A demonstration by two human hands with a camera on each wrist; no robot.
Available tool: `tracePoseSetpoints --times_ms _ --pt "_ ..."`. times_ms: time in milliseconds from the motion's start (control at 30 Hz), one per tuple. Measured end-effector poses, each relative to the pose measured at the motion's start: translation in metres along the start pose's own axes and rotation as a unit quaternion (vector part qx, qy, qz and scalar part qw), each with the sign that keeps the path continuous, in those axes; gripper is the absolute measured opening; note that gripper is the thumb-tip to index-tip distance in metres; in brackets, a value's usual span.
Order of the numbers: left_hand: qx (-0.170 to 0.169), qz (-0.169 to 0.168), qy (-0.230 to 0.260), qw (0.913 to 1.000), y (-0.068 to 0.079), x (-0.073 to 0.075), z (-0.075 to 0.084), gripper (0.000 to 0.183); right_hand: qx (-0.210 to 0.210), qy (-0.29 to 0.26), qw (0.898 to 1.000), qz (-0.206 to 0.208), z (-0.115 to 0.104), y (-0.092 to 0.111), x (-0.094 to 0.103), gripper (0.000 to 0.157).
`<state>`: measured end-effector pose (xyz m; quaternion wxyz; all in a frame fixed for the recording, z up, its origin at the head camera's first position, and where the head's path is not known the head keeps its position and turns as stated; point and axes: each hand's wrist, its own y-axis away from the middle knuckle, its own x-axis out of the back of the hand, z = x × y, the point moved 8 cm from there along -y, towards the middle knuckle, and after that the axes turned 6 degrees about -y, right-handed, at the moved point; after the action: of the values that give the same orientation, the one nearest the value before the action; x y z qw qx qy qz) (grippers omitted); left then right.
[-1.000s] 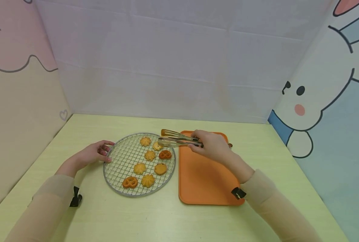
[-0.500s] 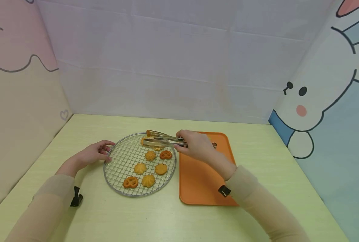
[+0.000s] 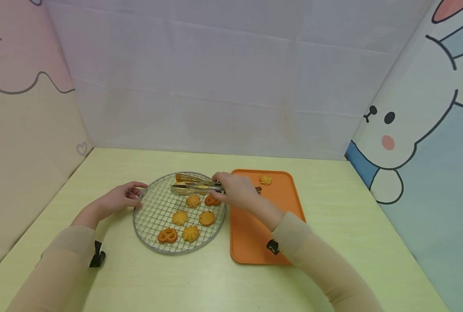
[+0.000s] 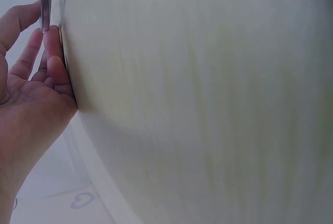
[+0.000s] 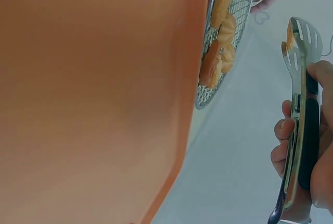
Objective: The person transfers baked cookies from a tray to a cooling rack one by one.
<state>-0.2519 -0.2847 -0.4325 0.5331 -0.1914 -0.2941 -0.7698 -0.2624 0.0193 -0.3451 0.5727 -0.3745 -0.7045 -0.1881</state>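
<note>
My left hand (image 3: 114, 200) pinches the left rim of a round wire cooling rack (image 3: 155, 203); in the left wrist view the thumb and fingers meet the metal rim (image 4: 45, 0). On the rack lie flower-shaped cookies (image 3: 190, 233), pretzels (image 3: 167, 235) and a round cookie (image 3: 207, 218). My right hand (image 3: 237, 190) grips metal tongs (image 3: 194, 187), whose slotted heads are over the rack's far side and hide the cookies there. In the right wrist view an orange-brown patch shows at the tongs' heads; I cannot tell whether it is a cookie or a reflection.
Right of the rack lies an orange tray (image 3: 258, 238) with one swirled cookie (image 3: 265, 180) near its far edge. My right forearm crosses above the tray. A pale wall (image 3: 223, 86) closes off the back of the light table (image 3: 169, 281).
My right hand has carried the tongs left, from the tray's edge to over the rack's far side. The swirled cookie on the tray has come into view. The left hand stays put.
</note>
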Motion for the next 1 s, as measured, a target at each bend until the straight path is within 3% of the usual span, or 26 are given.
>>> tracePoseSetpoints --times_ms 300,1000 --pt "0.001 0.003 -0.004 1.0000 -0.003 0.000 -0.004 0.069 -0.005 0.021 0.999 -0.036 -0.002 -0.016 -0.021 0.041" --pt "-0.004 0.001 0.009 1.0000 -0.002 0.000 0.000 0.070 -0.032 0.046 0.996 -0.072 0.008 -0.034 -0.052 0.042"
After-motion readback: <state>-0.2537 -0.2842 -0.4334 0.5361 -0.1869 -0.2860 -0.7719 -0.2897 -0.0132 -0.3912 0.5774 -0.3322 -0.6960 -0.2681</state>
